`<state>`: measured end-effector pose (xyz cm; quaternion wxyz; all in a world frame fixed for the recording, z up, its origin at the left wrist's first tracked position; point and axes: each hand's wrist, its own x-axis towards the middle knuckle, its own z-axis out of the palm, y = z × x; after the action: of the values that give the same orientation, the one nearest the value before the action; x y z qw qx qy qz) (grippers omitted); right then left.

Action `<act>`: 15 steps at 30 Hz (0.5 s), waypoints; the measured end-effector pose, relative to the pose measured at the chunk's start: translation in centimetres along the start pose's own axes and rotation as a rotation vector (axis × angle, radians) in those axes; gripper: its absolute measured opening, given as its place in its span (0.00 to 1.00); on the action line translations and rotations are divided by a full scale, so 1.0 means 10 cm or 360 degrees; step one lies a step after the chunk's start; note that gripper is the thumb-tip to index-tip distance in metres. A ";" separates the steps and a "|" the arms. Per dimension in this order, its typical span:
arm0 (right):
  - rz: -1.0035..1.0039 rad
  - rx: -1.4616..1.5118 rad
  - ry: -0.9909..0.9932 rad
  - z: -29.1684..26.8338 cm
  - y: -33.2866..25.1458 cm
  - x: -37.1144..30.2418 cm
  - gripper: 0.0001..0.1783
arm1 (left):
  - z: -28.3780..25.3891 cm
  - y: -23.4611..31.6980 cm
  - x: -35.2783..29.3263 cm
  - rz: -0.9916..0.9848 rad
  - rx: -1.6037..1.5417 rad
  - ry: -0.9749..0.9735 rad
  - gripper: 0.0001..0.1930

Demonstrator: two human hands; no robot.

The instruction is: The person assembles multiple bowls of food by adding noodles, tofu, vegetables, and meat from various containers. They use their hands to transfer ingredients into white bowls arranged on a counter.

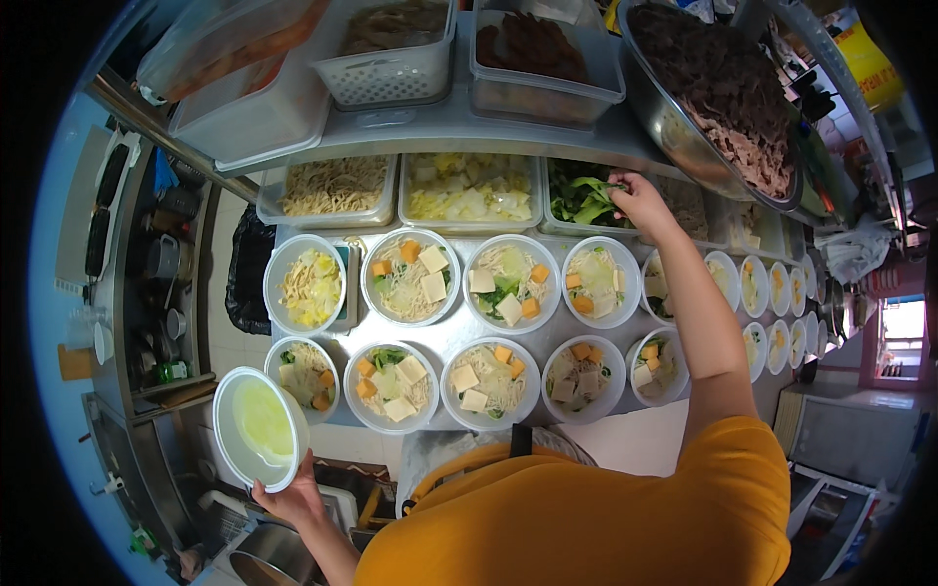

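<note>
Off the table's left front, my left hand [293,496] grips the rim of a white plastic bowl [223,430]. The bowl is tilted, and something pale yellow-green [262,418] lies in it; I cannot tell what. My right hand [640,203] reaches across the table, its fingers closed on green leafy vegetables [586,202] in a clear bin beneath the shelf. Beside that bin are a bin of chopped cabbage [469,188] and one of pale shredded food [334,188]. Two rows of filled bowls [411,276] stand between my body and the bins.
Above the bins runs a metal shelf [391,138] with plastic tubs [547,68] and a large steel basin [684,127] of dark and pinkish meat. A bowl of shredded food and cabbage [311,283] sits at the back left. More bowls [779,288] continue past my right arm.
</note>
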<state>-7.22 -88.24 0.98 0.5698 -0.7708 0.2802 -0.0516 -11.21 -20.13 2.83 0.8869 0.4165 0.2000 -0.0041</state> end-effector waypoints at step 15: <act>-0.0287 -0.0030 0.0144 0.24 -0.10 -0.32 0.06 | -0.08 0.13 0.03 -0.0068 -0.0078 0.0144 0.35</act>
<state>-8.61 -84.43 1.84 0.5424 -0.7951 0.2355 -0.1348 -10.95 -18.62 3.24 0.8865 0.3901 0.2488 0.0008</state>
